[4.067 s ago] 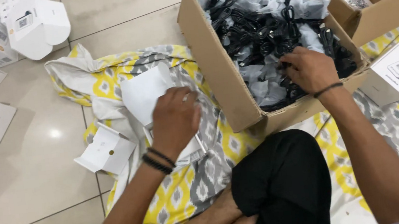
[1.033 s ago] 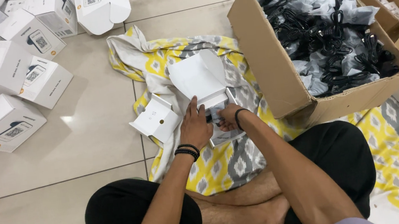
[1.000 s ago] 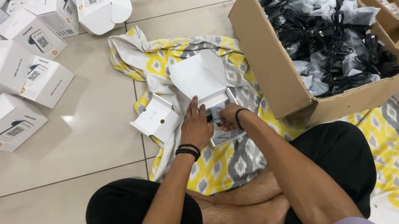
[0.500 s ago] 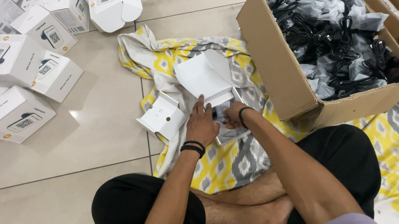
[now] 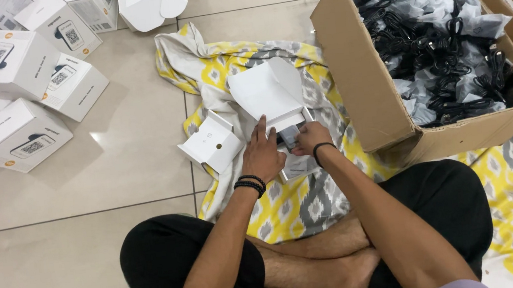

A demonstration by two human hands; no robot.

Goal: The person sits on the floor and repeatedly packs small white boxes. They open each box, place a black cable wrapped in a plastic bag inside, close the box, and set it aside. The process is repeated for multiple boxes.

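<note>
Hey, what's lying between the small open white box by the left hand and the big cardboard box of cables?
In the head view, the open white carton lies there on the patterned cloth, with both hands at its lower edge.

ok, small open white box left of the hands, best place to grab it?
Take the small box across its two side walls, coming from above. It sits open side up on the cloth, so the rims are exposed, and its left side faces bare floor. The left hand is nearest, probably the one to use.
</note>
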